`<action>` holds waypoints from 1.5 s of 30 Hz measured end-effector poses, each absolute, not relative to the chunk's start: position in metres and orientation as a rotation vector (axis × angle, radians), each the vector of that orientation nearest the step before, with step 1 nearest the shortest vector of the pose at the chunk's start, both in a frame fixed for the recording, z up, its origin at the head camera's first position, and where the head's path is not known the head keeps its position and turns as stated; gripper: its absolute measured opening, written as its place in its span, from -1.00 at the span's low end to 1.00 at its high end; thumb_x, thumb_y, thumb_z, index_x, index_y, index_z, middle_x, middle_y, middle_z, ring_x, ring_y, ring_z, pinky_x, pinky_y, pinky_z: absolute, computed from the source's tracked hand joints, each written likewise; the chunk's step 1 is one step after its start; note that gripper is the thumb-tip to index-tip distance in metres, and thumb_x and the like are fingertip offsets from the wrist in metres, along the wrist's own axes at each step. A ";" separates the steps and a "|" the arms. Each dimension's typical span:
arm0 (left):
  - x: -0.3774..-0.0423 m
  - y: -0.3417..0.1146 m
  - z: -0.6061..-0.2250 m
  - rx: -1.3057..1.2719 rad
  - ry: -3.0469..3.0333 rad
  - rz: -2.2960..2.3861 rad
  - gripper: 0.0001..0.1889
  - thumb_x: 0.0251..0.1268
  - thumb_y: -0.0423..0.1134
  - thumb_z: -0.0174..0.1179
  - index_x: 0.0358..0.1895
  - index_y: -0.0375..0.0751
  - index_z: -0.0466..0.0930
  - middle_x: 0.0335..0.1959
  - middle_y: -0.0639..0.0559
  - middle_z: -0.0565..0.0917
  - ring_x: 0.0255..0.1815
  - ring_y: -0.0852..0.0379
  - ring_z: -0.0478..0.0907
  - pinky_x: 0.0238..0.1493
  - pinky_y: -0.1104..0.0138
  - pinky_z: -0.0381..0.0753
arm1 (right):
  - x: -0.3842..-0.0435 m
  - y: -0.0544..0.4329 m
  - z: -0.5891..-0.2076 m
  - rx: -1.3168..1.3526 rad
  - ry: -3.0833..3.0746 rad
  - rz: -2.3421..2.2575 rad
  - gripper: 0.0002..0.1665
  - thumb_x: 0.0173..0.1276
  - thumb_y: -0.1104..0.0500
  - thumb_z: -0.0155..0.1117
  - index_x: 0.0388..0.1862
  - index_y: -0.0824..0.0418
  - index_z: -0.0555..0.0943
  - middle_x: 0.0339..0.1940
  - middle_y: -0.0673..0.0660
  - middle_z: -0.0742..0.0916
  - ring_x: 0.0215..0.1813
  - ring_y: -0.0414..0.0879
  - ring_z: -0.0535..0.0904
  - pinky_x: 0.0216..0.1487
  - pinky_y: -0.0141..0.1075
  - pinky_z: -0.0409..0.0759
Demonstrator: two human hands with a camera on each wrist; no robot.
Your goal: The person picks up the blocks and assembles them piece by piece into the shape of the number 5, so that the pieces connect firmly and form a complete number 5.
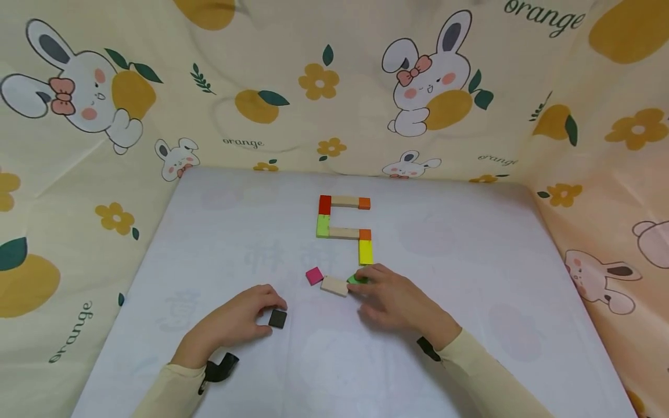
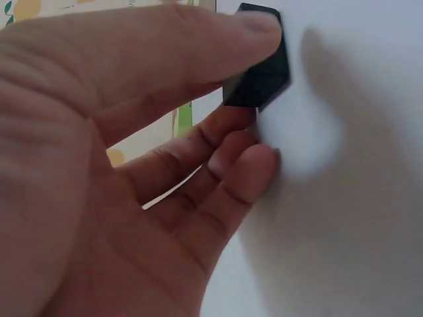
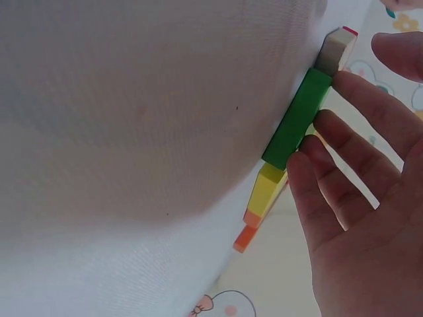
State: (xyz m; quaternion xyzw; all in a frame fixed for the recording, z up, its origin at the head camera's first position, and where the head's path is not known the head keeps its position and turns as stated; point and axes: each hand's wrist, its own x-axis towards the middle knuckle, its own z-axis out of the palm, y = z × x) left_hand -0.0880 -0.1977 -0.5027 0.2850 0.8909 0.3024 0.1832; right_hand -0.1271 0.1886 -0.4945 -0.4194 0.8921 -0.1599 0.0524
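My left hand [image 1: 237,316] pinches a small black block [image 1: 278,318] between thumb and fingers, low over the white table. In the left wrist view the thumb lies across the block's face [image 2: 258,79]. Further right, the fingers of my right hand [image 1: 394,296] touch a green block [image 1: 357,279], partly hidden under them in the head view. The right wrist view shows the fingertips along the green block's side [image 3: 297,119], with the thumb apart from it. A plain wooden block [image 1: 334,285] adjoins the green one, and a pink block [image 1: 314,276] sits at its left end.
Beyond my hands, flat blocks form an angular line: a red block [image 1: 325,204], a light green block [image 1: 323,226], wooden strips [image 1: 345,201], orange cubes [image 1: 364,234] and a yellow block [image 1: 366,252]. Patterned cloth [image 1: 334,116] walls the table's back and sides.
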 end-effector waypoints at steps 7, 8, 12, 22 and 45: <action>-0.086 -0.199 -0.508 0.827 2.537 0.899 -0.64 0.27 -0.43 0.50 0.10 -0.05 0.78 -0.06 0.24 0.62 -0.09 0.21 0.51 0.00 0.23 0.61 | -0.126 0.189 -0.495 -1.269 2.704 -0.506 -0.46 0.47 0.05 0.43 0.40 0.09 0.73 0.33 0.11 0.66 0.39 0.05 0.51 0.31 -0.03 0.65; -0.087 -0.200 -0.509 0.822 2.538 0.902 -0.64 0.27 -0.43 0.50 0.10 -0.05 0.78 -0.07 0.25 0.61 -0.11 0.21 0.50 -0.03 0.24 0.60 | -0.126 0.189 -0.495 -1.267 2.703 -0.506 -0.46 0.47 0.05 0.43 0.40 0.09 0.73 0.34 0.11 0.66 0.39 0.05 0.51 0.32 -0.03 0.65; -0.088 -0.200 -0.511 0.802 2.544 0.918 -0.65 0.28 -0.42 0.49 0.10 -0.08 0.78 -0.10 0.25 0.59 -0.18 0.20 0.50 -0.10 0.29 0.59 | -0.127 0.189 -0.495 -1.269 2.703 -0.498 -0.45 0.47 0.04 0.43 0.41 0.09 0.72 0.34 0.11 0.66 0.39 0.05 0.50 0.32 -0.04 0.65; -0.105 -0.197 -0.512 0.716 2.691 0.961 -0.68 0.26 -0.42 0.50 0.07 -0.13 0.78 -0.08 0.21 0.59 -0.18 0.16 0.52 -0.11 0.29 0.60 | -0.128 0.188 -0.494 -1.253 2.695 -0.485 -0.45 0.47 0.04 0.42 0.42 0.09 0.72 0.36 0.11 0.66 0.40 0.05 0.49 0.28 -0.05 0.67; -0.159 -0.170 -0.506 0.605 2.738 0.978 -0.60 0.35 -0.35 0.50 0.23 -0.23 0.75 0.01 0.06 0.63 -0.10 0.08 0.53 -0.03 0.18 0.62 | -0.131 0.184 -0.497 -1.270 2.718 -0.566 -0.53 0.42 0.06 0.44 0.28 0.09 0.79 0.20 0.08 0.69 0.25 -0.02 0.51 0.13 -0.14 0.71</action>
